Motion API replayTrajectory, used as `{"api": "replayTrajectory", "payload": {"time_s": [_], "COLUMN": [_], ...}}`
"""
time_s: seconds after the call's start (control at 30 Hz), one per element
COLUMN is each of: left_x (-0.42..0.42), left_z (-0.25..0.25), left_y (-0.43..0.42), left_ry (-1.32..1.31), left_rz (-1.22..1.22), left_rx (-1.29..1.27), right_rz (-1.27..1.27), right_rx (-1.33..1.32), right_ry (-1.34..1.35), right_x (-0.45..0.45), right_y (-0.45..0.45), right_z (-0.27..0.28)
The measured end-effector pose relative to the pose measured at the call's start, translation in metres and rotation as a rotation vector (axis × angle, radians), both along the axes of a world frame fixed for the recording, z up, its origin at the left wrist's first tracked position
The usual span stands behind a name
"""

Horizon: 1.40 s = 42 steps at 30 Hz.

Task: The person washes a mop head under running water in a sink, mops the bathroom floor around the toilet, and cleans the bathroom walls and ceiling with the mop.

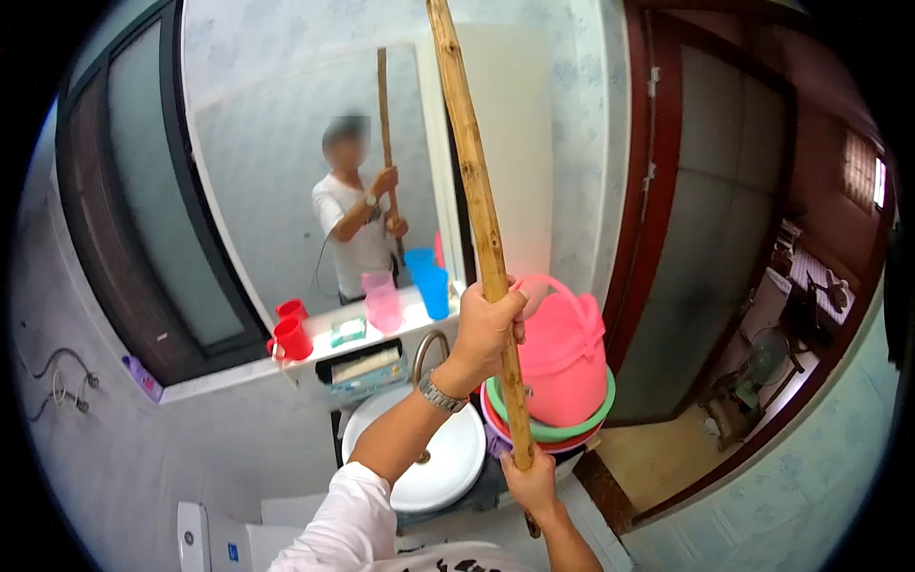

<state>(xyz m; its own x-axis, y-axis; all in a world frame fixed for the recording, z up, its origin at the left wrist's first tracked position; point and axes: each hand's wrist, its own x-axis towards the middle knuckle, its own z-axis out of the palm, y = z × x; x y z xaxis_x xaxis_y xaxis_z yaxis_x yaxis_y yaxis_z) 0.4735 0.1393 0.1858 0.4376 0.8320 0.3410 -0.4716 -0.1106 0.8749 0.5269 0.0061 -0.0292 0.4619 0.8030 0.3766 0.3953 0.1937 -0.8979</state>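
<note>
A long, knotty wooden pole (pixel 474 172) stands nearly upright before me, leaning a little to the left at its top, which runs out of the picture. My left hand (pixel 484 329), with a metal watch on its wrist, is wrapped round the pole at about chest height. Lower down, my right hand (pixel 531 480) is closed round it near its bottom end. Behind the pole stands a pink bucket (pixel 562 367), resting in a green basin (pixel 599 418) stacked on other basins. The mirror (pixel 267 191) reflects a person in a white shirt holding the pole.
A white washbasin (pixel 462 467) with a curved faucet (pixel 431 348) lies left of the pole. The ledge (pixel 329 324) bears a red mug (pixel 292 340), a pink cup (pixel 383 310) and a blue cup (pixel 434 291). A toilet (pixel 193 539) is at lower left; a doorway with a frosted door (pixel 696 219) is at right.
</note>
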Motion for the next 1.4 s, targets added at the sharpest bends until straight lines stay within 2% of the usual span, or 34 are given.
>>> {"api": "replayTrajectory", "payload": {"time_s": [0.13, 0.2, 0.23, 0.33, 0.4, 0.43, 0.5, 0.53, 0.6, 0.67, 0.87, 1.2, 1.3, 1.4], "left_x": [-0.013, -0.02, -0.024, -0.038, -0.047, -0.052, -0.061, -0.065, -0.07, -0.072, -0.076, -0.079, -0.08, -0.079], "left_z": [-0.035, -0.048, -0.049, -0.038, -0.044, -0.047, -0.046, -0.047, -0.05, -0.058, -0.083, -0.113, -0.127, -0.154], "left_y": [-0.006, -0.008, -0.01, -0.002, 0.012, 0.012, 0.01, 0.008, 0.007, 0.009, 0.016, 0.012, 0.006, -0.005], "left_ry": [0.033, 0.192, 0.196, 0.58, 0.695, 0.719, 0.882, 0.899, 0.98, 0.908, 0.983, 0.949, 1.023, 0.98], "left_rz": [0.111, 0.304, 0.32, 0.616, 0.678, 0.683, 0.629, 0.632, 0.66, 0.644, 0.46, 0.33, 0.316, 0.264], "left_rx": [0.008, 0.251, 0.214, 0.822, 1.098, 1.051, 1.245, 1.214, 1.319, 1.305, 1.349, 1.356, 1.296, 1.11], "right_rz": [0.015, 0.0, 0.003, -0.048, -0.035, -0.052, -0.049, -0.053, -0.045, -0.062, -0.075, -0.084, -0.102, -0.081], "right_rx": [-0.082, -0.163, -0.055, -0.106, -0.141, -0.16, -0.204, -0.2, -0.206, -0.232, -0.289, -0.375, -0.494, -0.44], "right_ry": [0.021, 0.042, 0.065, 0.085, 0.082, 0.086, 0.083, 0.087, 0.086, 0.1, 0.127, 0.181, 0.124, -0.029], "right_x": [-0.005, -0.005, -0.007, -0.001, 0.003, 0.004, 0.003, 0.001, -0.002, -0.005, -0.007, -0.01, -0.009, -0.005], "right_y": [-0.019, -0.034, -0.042, -0.06, -0.068, -0.07, -0.075, -0.077, -0.081, -0.086, -0.095, -0.107, -0.118, -0.127], "right_z": [-0.042, -0.064, -0.068, -0.089, -0.099, -0.108, -0.12, -0.123, -0.132, -0.141, -0.166, -0.195, -0.212, -0.247]}}
